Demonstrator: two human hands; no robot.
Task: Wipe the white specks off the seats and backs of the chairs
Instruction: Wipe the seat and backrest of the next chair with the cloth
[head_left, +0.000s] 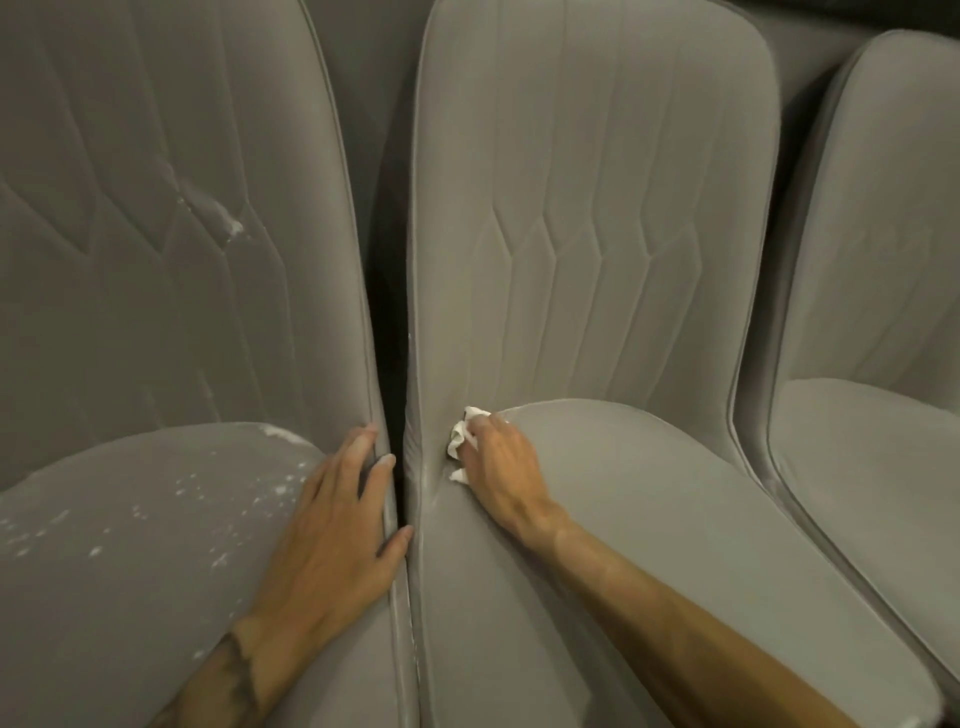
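Currently the white specks (192, 493) sit mostly on the left chair (156, 291): scattered across its seat, thicker at the seat's back-right corner, plus a white smear (231, 222) on the stitched backrest. Middle chair (597, 234) looks mostly clean on back and seat, with faint white traces along its left piping edge near the crease. Right hand (504, 467) is on the middle chair, fingers curled round a crumpled white cloth (461, 441), pressing it into the left end of the crease where seat meets back. Left hand (337, 530) lies flat, fingers straight and spread, on the right edge of the left chair's seat and holds nothing. Its fingertips reach the piping beside the dark gap (388, 338) between the two chairs, and the thumb tip sits at that gap. Dark tattoo (231, 675) shows on the left forearm. Right chair (872, 270) stands just beside the middle one, only partly in view, same grey upholstery, with a light dusty haze on its back.
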